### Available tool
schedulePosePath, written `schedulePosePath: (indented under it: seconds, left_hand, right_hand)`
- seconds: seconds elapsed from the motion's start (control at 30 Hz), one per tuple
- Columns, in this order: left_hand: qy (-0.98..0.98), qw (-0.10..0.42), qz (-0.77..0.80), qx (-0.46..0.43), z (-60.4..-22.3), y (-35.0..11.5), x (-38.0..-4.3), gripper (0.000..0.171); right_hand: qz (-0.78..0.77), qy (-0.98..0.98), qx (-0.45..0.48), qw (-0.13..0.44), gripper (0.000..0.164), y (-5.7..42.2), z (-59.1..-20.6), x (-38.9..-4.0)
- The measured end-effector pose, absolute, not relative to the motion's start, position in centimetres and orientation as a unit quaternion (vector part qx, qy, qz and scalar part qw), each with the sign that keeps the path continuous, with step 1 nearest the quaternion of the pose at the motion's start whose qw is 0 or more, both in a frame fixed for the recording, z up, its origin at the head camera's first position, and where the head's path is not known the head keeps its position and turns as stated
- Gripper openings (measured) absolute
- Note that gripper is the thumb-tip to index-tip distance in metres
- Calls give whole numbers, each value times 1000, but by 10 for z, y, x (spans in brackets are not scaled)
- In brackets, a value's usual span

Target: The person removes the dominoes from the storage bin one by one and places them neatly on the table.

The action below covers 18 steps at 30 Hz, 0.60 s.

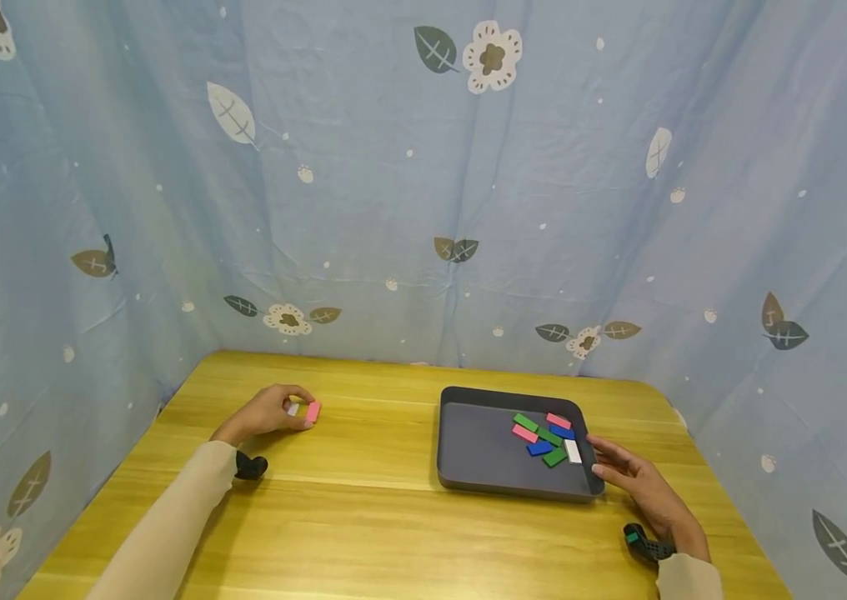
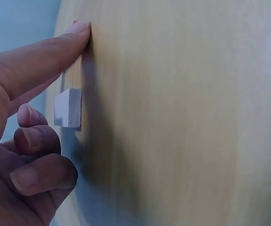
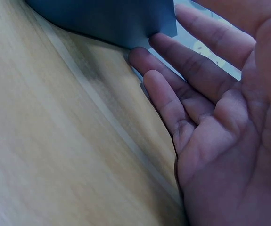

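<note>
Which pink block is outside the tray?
The pink block pinched by the left hand; the other two pink blocks lie in the dark-gray tray.

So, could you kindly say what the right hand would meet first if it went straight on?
The right hand would likely first meet the dark tray, whose right side it appears to touch.

Ten blocks [image 1: 572,452] — one tray [image 1: 478,448]

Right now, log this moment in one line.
left hand: pinches pink block; right hand: touches tray side; loose white block: on table
</note>
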<state>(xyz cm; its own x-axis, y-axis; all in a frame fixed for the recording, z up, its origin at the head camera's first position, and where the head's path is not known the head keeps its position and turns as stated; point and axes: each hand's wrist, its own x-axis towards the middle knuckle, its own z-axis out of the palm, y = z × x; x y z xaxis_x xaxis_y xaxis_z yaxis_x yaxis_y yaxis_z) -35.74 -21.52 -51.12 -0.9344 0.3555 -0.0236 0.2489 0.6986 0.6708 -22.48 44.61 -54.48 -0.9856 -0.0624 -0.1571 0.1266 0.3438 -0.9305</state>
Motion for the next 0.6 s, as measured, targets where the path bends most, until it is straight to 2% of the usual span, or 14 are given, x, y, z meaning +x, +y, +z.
schedulePosePath:
  seconds: [0.47, 0.6]
  left_hand:
    - [911, 93, 368, 165, -508, -221, -357, 45]
    - [911, 92, 365, 167, -508, -222, -356, 50]
  right_hand:
    - [-567, 819, 10, 86, 65, 446, -542, -223]
    - [-567, 819, 11, 85, 64, 445, -543, -223]
